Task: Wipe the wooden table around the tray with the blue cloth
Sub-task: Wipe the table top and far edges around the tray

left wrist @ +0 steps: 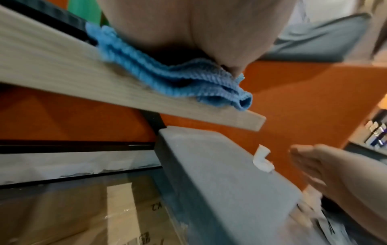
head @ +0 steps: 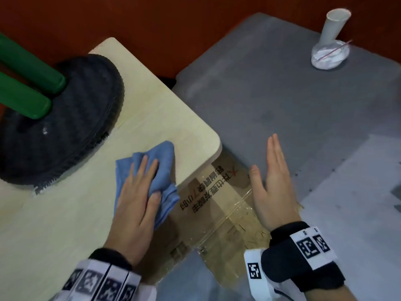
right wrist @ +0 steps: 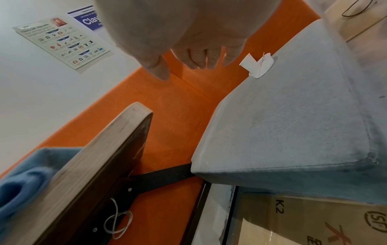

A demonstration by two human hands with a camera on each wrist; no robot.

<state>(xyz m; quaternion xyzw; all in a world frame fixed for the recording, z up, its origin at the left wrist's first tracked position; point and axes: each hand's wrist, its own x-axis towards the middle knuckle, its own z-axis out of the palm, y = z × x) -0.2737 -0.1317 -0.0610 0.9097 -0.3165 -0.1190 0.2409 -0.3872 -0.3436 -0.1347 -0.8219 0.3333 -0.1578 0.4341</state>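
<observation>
The left hand [head: 138,205] lies flat on the blue cloth [head: 165,170], fingers extended and pressing it down onto the wooden table [head: 65,224]. The flat palm likely spreads pressure for wiping. The cloth sits bunched at the table's near right edge, and one fold overhangs the edge. The right hand [head: 273,185] hovers off the table to the right, above a taped cardboard box [head: 217,205], fingers straight and together, holding nothing; it appears idle. Farther left on the table stands the dark round tray [head: 60,127], well apart from the cloth, with two green cylinders [head: 28,83] over it. Far right, a grey cushioned seat [head: 271,94] carries a white paper cup [head: 333,25] and a small white dish [head: 329,55].
</observation>
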